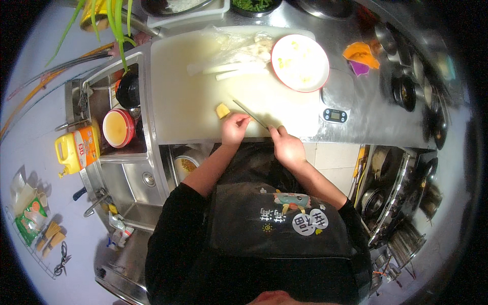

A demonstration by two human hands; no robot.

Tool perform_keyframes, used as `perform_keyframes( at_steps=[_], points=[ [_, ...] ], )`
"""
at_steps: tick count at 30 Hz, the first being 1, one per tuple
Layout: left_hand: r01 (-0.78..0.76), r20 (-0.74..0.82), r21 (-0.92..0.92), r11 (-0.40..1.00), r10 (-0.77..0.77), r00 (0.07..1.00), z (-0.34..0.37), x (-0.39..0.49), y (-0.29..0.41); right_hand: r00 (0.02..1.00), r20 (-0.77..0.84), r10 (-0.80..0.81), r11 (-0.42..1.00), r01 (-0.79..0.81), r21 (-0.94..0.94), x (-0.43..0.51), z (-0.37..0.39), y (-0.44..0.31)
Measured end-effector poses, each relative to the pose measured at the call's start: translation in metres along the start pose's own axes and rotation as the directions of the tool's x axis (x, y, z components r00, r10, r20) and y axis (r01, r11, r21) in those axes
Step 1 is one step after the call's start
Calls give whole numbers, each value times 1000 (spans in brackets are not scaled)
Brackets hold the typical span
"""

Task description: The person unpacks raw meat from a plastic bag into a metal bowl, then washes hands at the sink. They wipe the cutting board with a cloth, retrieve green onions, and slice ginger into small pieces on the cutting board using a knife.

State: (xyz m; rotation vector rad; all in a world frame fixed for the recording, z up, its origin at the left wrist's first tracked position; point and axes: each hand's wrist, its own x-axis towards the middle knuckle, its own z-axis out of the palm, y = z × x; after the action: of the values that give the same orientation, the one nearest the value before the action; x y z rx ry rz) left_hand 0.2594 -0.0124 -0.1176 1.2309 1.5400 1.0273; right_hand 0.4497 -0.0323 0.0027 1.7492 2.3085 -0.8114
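Note:
My right hand [286,146] is closed round the handle of a kitchen knife [249,113], whose blade points up and to the left over the white cutting board [175,114]. My left hand [235,127] is beside the blade, fingertips pinched together on a small yellowish bit that is mostly hidden. A pale yellow chunk of food [222,111], perhaps ginger, lies just above the left hand. Farther up the board are white stalks [240,72], probably scallion or leek, by a clear plastic bag [236,45]. A red-rimmed white plate [300,63] with small pale pieces is at the board's upper right.
A digital kitchen scale [335,115] stands right of the board, below orange and purple cloths [361,55]. To the left, a sink [146,152] holds a red container [118,128] and a black bowl [129,90]. A yellow jug [78,148] stands on its outer edge.

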Motion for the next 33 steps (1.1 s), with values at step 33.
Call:
perform_keyframes(
  at_steps=[33],
  points=[
    [46,69,23,999,-47,997,-3,3,-8,1000,3,1,997,-1,-80,9,15,-5]
  ],
)
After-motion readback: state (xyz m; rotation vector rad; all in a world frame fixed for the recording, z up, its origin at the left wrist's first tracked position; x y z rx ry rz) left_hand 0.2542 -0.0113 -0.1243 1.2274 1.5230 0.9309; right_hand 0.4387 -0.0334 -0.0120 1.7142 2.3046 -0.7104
